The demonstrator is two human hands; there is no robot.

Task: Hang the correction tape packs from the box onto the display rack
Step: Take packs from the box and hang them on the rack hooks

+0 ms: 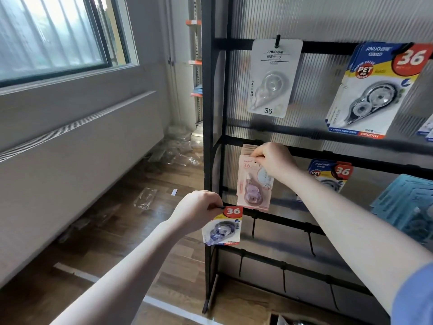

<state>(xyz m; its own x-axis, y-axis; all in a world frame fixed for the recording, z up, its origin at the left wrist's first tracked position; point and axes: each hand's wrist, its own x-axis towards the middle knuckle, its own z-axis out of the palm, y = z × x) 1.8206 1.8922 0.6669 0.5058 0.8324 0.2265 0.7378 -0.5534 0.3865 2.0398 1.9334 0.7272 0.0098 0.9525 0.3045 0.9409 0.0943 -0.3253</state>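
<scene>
Pink pack (254, 184) hanging at a rack (212, 127) hook, its top edge pinched by the right hand (273, 160); left hand (199, 209) pinches a blue pack (222, 227) (marked "36") just below, beside the rack's left post.

Window (54, 36) at upper left, fitted with vertical bars. Long white radiator cover (77, 146) with a slotted grille along its top, below the sill. Wooden floor (131, 221) carries scattered clear plastic wrappers (145, 198), more heaped near the corner.
</scene>
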